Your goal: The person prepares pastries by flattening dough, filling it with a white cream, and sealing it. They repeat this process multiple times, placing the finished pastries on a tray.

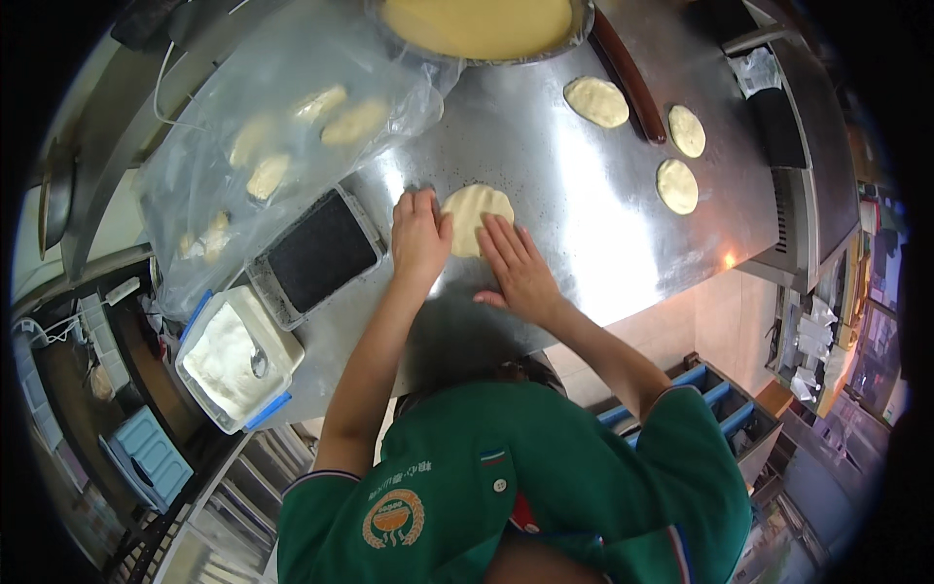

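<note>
A pale round disc of dough [474, 208] lies on the steel worktop [574, 214]. My left hand [418, 237] rests flat on its left edge, fingers together. My right hand [517, 266] lies flat on its lower right part, fingers spread and pointing away from me. Both palms press down on the dough and neither hand grips anything.
Three flattened dough discs [596, 101] [687, 130] [677, 185] lie at the far right beside a dark rolling pin [630, 74]. A bowl of yellow batter [479, 24] stands at the back. A plastic bag of dough pieces [282, 136], a tray of black seeds [319, 253] and a flour box [233, 358] sit at left.
</note>
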A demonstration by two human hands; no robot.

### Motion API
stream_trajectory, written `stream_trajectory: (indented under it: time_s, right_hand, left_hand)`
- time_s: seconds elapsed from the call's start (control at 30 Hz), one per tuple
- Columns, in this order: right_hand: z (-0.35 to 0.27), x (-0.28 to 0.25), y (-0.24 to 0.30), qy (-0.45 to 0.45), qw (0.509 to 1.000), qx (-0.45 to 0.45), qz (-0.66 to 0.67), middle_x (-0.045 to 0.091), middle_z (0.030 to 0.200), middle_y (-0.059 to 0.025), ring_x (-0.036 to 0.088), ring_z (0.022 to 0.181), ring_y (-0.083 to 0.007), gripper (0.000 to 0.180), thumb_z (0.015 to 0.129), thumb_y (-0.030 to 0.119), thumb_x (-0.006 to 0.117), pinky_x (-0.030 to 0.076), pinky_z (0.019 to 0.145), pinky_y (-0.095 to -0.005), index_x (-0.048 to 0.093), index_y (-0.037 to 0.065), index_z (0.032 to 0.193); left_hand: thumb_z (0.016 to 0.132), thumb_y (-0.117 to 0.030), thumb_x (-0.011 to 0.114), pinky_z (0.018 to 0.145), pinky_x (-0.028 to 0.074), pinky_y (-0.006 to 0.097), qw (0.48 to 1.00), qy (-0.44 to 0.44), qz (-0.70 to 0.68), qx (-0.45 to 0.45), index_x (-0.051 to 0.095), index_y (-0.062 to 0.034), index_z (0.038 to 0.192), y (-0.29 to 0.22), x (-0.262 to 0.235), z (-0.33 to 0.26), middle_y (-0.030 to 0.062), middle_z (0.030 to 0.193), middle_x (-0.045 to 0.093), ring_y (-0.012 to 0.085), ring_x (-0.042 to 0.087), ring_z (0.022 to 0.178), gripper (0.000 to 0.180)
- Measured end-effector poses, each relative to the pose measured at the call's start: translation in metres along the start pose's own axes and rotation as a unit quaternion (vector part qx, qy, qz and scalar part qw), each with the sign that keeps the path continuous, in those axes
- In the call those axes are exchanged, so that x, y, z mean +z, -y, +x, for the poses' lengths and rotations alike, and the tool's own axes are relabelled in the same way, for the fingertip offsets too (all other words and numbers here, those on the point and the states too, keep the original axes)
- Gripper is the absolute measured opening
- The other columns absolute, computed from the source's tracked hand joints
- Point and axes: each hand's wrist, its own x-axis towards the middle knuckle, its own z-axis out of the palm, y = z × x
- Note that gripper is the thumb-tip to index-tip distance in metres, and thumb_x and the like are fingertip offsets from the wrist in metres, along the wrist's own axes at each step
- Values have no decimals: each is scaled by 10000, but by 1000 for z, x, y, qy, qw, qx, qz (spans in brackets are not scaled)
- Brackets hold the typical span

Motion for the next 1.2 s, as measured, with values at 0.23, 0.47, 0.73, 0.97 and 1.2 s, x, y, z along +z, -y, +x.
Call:
stream_trajectory:
  time_s: [0.23, 0.47, 0.73, 0.97, 1.2]
  right_hand:
    - [4, -12, 4, -66, 996, 57, 3, 191, 1544, -238, 178, 1443, -373, 987, 816, 594, 587, 185, 1144, -524, 221, -55, 1463]
    - [43, 20, 17, -290, 827, 171, 450, 404, 1439, -202, 356, 1366, -330, 576, 950, 281, 523, 276, 1120, -414, 351, 9, 1428]
    - [30, -56, 64, -209, 791, 86, 568, 461, 1413, -178, 440, 1313, -284, 449, 954, 176, 486, 288, 1116, -390, 446, 25, 1374]
    - [2, -33, 113, -279, 921, 35, 271, 560, 1207, -200, 537, 1112, -368, 309, 873, 175, 622, 404, 978, -441, 591, 2, 1127]
    - [64, -4, 202, -159, 957, -50, 239, 646, 981, -138, 648, 896, -296, 159, 852, -21, 605, 539, 753, -350, 651, 19, 998]
  left_hand:
    - [750, -66, 689, 690, 481, 352, 992, 88, -15, -88, 566, -32, 851, -10, 8, 10, 109, 862, 593, 252, 595, 841, 163]
    - [912, -90, 616, 819, 508, 331, 698, 105, -639, -305, 533, -39, 1208, -67, -4, 5, 116, 1155, 582, 204, 596, 1021, 311]
    - [988, -531, 324, 1092, 309, 453, 545, 64, -747, -374, 428, -67, 1389, -59, -46, -34, 113, 1428, 441, 295, 385, 1329, 622]
    - [980, -493, 349, 1124, 252, 554, 379, 73, -911, -146, 308, -89, 1466, -42, -152, -78, 170, 1521, 284, 373, 271, 1403, 633]
    - [994, -445, 352, 1077, 323, 565, 390, 3, -904, -174, 403, -47, 1393, 40, -242, -182, 156, 1338, 487, 342, 436, 1286, 566]
